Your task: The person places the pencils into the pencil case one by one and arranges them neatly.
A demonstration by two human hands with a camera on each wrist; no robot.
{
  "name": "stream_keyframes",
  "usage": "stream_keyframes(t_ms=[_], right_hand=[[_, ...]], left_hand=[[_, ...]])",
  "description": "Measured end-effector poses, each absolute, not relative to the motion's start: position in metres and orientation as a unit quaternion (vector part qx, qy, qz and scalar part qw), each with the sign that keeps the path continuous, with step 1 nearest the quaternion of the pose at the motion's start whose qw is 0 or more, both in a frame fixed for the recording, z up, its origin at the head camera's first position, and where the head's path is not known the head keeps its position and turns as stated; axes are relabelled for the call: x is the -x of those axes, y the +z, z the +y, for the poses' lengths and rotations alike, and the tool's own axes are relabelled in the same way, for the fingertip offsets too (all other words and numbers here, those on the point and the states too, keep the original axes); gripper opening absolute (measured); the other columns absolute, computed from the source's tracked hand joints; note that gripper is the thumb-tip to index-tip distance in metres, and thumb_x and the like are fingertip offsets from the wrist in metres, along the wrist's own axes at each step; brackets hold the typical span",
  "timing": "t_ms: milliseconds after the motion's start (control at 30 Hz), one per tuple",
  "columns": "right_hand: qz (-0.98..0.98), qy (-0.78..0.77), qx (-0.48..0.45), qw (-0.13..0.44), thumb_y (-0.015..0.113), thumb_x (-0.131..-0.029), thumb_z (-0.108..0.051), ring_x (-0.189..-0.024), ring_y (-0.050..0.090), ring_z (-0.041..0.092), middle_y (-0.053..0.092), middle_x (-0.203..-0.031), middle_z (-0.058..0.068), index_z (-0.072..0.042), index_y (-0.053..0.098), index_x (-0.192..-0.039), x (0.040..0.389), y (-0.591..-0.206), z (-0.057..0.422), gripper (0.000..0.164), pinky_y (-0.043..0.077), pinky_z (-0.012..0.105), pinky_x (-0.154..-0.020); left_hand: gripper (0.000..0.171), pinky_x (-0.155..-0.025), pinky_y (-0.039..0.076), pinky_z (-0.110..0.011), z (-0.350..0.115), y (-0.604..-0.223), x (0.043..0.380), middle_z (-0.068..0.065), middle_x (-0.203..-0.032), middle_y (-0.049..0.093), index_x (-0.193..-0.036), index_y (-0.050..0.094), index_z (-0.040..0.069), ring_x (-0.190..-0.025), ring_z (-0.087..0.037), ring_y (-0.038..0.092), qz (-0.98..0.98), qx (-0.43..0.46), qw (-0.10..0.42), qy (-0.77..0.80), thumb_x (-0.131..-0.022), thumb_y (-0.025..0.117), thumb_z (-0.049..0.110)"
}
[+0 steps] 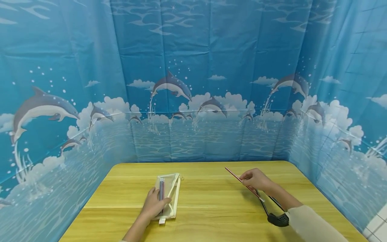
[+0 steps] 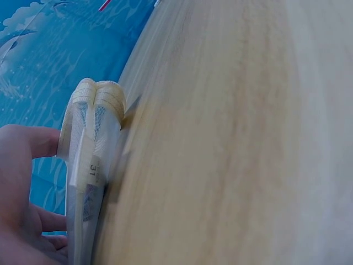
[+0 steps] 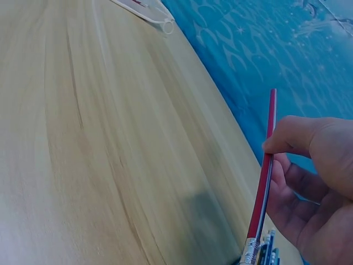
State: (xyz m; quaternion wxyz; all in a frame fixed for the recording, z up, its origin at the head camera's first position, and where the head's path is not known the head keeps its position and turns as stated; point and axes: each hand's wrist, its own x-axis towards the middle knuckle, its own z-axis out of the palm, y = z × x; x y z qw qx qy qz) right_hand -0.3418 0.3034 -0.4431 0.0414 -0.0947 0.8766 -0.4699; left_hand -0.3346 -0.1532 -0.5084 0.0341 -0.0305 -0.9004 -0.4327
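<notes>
My left hand [image 1: 155, 203] rests over a pale zip pencil case [image 1: 174, 198] lying on the table. Its thumb and fingers touch the case's upper face, with the thumb stretched across it. Several pencils [image 1: 162, 185] are in or on the case, partly hidden by that hand. In the left wrist view, the case's printed label [image 2: 92, 170] shows. My right hand [image 1: 257, 179] pinches a red pencil [image 1: 233, 174] between thumb and fingers, above the table. The pencil slants, its metal-banded end [image 3: 251, 249] low and its other end raised.
Below my right wrist is a black object [image 1: 278, 219] with a dotted surface; long dark rods extend from it. Its kind is unclear. The wood-grain table [image 1: 205, 191] meets a blue dolphin-print curtain [image 1: 193, 137] at the back and sides.
</notes>
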Motion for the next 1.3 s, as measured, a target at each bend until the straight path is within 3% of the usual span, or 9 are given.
stream_keyframes(t_ms=[500, 733, 933, 1133, 1300], right_hand=[[0.843, -0.521, 0.111, 0.073, 0.069, -0.097, -0.005, -0.099, 0.067, 0.038, 0.067, -0.107, 0.021, 0.01, 0.068, -0.121, 0.342, -0.457, 0.275, 0.028, 0.059, 0.047, -0.076], [0.82, -0.556, 0.109, 0.081, 0.069, -0.096, -0.005, -0.083, 0.066, 0.024, 0.07, -0.101, 0.019, 0.012, 0.067, -0.121, 0.34, -0.465, 0.257, 0.031, 0.058, 0.041, -0.07], [0.777, -0.609, 0.115, 0.109, 0.069, -0.098, -0.004, -0.065, 0.048, 0.017, 0.067, -0.089, 0.01, 0.015, 0.063, -0.126, 0.339, -0.476, 0.243, 0.035, 0.043, 0.033, -0.06], [0.75, -0.647, 0.087, 0.111, 0.072, -0.096, -0.006, -0.077, 0.065, 0.015, 0.073, -0.105, 0.015, 0.012, 0.065, -0.126, 0.342, -0.487, 0.234, 0.036, 0.057, 0.033, -0.07], [0.706, -0.695, 0.062, 0.119, 0.072, -0.096, -0.003, -0.079, 0.069, 0.013, 0.072, -0.105, 0.014, 0.011, 0.066, -0.125, 0.343, -0.494, 0.223, 0.033, 0.059, 0.03, -0.072]], left_hand=[[0.088, -0.111, 0.03, -0.069, -0.153, -0.513, 0.335, -0.039, -0.157, 0.025, -0.145, 0.042, -0.019, -0.14, -0.06, 0.03, -0.901, 0.036, 0.046, -0.43, -0.085, 0.076, 0.037], [0.088, -0.111, 0.03, -0.069, -0.154, -0.515, 0.336, -0.038, -0.158, 0.025, -0.145, 0.043, -0.018, -0.14, -0.06, 0.03, -0.902, 0.035, 0.046, -0.428, -0.084, 0.076, 0.037], [0.087, -0.112, 0.029, -0.069, -0.154, -0.517, 0.337, -0.035, -0.159, 0.025, -0.146, 0.043, -0.016, -0.141, -0.058, 0.03, -0.899, 0.028, 0.039, -0.435, -0.085, 0.076, 0.036], [0.088, -0.112, 0.028, -0.069, -0.154, -0.517, 0.337, -0.037, -0.159, 0.025, -0.146, 0.043, -0.017, -0.141, -0.059, 0.03, -0.901, 0.031, 0.044, -0.431, -0.085, 0.076, 0.037], [0.088, -0.112, 0.029, -0.069, -0.154, -0.515, 0.335, -0.037, -0.158, 0.026, -0.146, 0.043, -0.017, -0.141, -0.059, 0.03, -0.9, 0.032, 0.046, -0.432, -0.084, 0.077, 0.036]])
